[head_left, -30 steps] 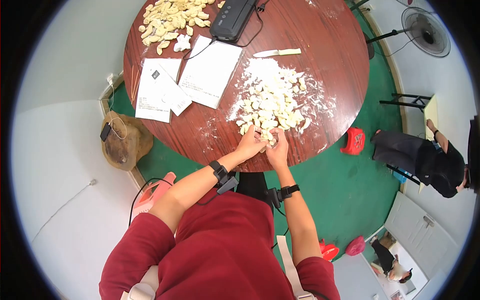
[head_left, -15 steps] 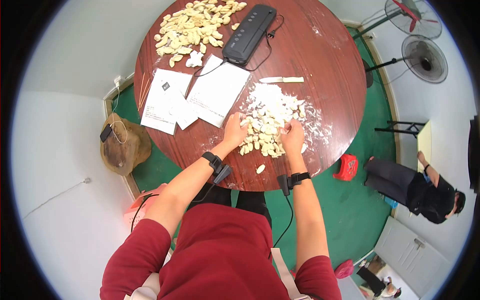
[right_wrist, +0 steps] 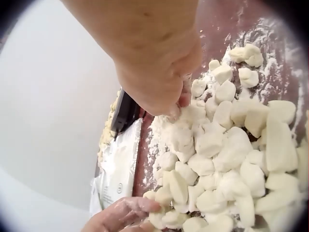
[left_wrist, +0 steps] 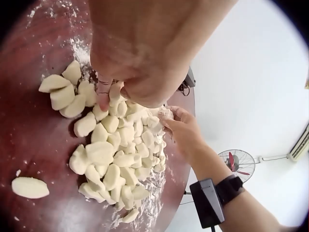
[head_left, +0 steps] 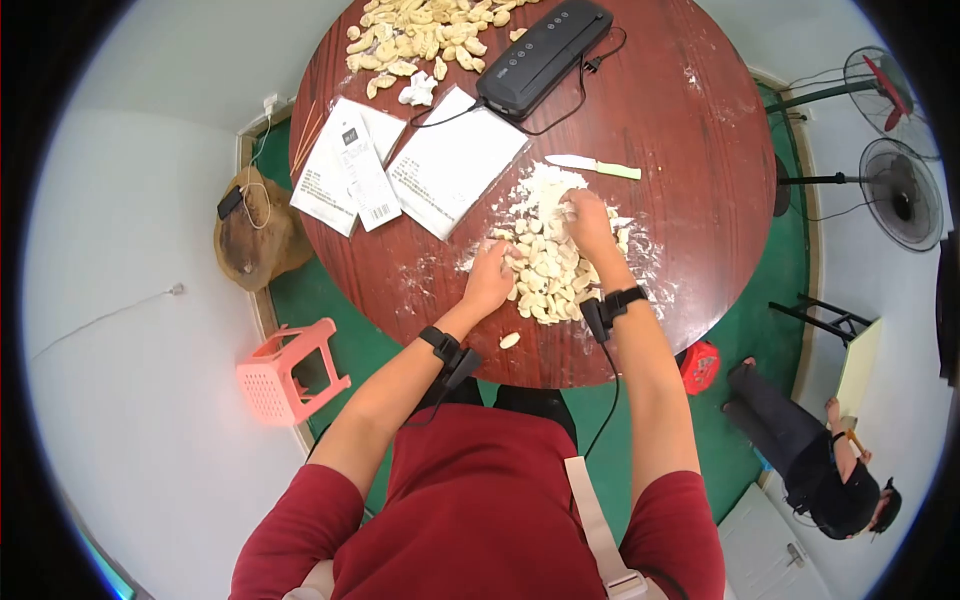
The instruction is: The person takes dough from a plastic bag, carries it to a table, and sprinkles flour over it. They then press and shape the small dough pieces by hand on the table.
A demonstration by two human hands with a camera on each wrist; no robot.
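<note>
Pale, flour-dusted dough pieces [head_left: 548,275] lie in a heap near the front of the round table. My left hand [head_left: 489,278] is at the heap's left edge, its relaxed fingers [left_wrist: 103,96] touching dough pieces. At the far side of the heap my right hand [head_left: 591,228] reaches down into loose white flour [head_left: 550,188]. Its fingertips [right_wrist: 184,99] are curled into the flour, and the left wrist view shows a whitish clump of flour [left_wrist: 165,113] between thumb and fingers. One flattened oval dough piece [head_left: 510,340] lies apart, toward the table's front edge.
A green-handled knife [head_left: 595,167] lies beyond the flour. White packets [head_left: 455,165] and a black vacuum sealer [head_left: 540,62] with its cord are farther back, beside shaped dough pieces [head_left: 425,35]. A pink stool [head_left: 290,375] stands left; another person [head_left: 810,455] is at right.
My hands held a dough piece together at the table's front; they have parted to the heap. The oval piece now lies alone on the table. My right hand has moved farther out, into the flour.
</note>
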